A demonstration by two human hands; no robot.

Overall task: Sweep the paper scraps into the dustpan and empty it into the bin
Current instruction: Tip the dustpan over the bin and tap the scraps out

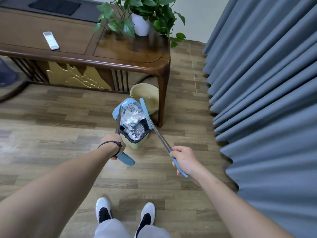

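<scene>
A light blue dustpan (127,103) is tilted over a pale green bin (138,145) lined with a dark bag. White paper scraps (132,115) lie in the pan and spill into the bin. My left hand (113,143) is shut on the dustpan's long handle, near its blue grip end. My right hand (184,159) is shut on the blue grip of the broom handle (158,134). The blue broom head (145,112) rests against the right side of the dustpan, above the bin.
A dark wooden table (120,50) stands just behind the bin, with a potted plant (140,23) and a white remote (51,40) on it. A yellowish basin (145,95) sits under the table's corner leg. Grey-blue curtains (265,100) hang at right. My feet (125,213) stand on wood flooring.
</scene>
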